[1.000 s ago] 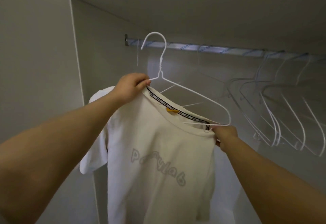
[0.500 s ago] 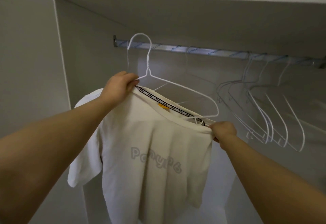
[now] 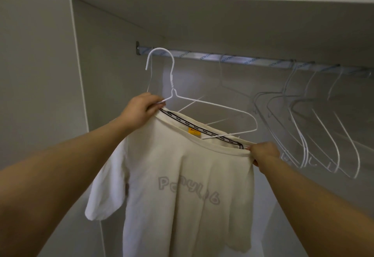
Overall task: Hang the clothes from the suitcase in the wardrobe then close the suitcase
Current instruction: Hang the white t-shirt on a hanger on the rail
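Cream T-shirt (image 3: 182, 175), in the head view, hangs before the wardrobe rail (image 3: 202, 56), a white wire hanger (image 3: 172, 82) partly through its neck. The left hand (image 3: 139, 108) clamps collar and hanger together; the right hand (image 3: 263, 152) pinches the collar's other end. Bare hangers (image 3: 303, 149) hang farther right on the rail.

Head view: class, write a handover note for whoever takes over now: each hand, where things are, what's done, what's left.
Left hand grips the white hanger and the T-shirt collar.
Right hand pinches the collar's other side.
Done: shirt half on; hanger's right end lies outside the collar. Hook is level with the rail, seating unclear.
To do: finish, hang it, close the suitcase (not in view).
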The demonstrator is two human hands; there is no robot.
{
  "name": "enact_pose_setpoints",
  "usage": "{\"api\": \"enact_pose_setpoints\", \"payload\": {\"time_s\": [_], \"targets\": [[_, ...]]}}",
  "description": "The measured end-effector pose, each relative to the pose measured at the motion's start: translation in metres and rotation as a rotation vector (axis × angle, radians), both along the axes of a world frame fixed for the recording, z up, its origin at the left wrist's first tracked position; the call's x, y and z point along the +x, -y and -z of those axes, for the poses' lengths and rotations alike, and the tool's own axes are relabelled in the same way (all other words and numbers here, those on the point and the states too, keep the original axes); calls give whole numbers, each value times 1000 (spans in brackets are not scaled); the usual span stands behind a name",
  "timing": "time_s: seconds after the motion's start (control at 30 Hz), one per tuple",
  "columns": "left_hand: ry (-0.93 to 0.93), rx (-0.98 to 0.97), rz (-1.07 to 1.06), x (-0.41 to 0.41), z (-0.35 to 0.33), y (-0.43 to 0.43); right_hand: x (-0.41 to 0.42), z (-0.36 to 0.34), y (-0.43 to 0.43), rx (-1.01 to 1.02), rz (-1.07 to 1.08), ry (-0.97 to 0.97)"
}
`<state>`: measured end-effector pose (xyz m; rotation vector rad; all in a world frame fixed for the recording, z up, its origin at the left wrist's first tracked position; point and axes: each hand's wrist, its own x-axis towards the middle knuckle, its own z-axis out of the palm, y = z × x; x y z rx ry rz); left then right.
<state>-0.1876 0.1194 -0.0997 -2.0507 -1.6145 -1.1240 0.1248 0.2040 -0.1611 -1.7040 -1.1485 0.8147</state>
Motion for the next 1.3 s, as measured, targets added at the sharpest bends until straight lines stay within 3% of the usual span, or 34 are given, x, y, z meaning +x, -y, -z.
{"api": "enact_pose_setpoints", "payload": {"time_s": [0.23, 0.4, 0.6, 0.73, 0.9, 1.0, 1.07, 1.2, 1.3], "targets": [[198, -40, 16, 0, 3, -4, 1, -4, -1, 3, -9, -9], [-43, -117, -2, -4, 8, -1, 4, -1, -6, 5, 3, 54], [-197, -196, 10, 2, 17, -3, -1, -9, 2, 25, 17, 250], [-133, -223, -20, 31, 20, -9, -29, -24, 15, 201, -62, 316], [-1, -240, 0, 53, 18, -10, -63, -39, 29, 410, -337, 326], [114, -226, 65, 44, 16, -2, -51, -42, 23, 492, -319, 334], [175, -207, 86, 43, 16, 1, -42, -42, 21, 449, -332, 329], [168, -247, 108, 52, 15, 1, -38, -35, 24, 281, -412, 520], [116, -338, 119, 53, 11, 2, -37, -29, 26, 260, -341, 496]]}}
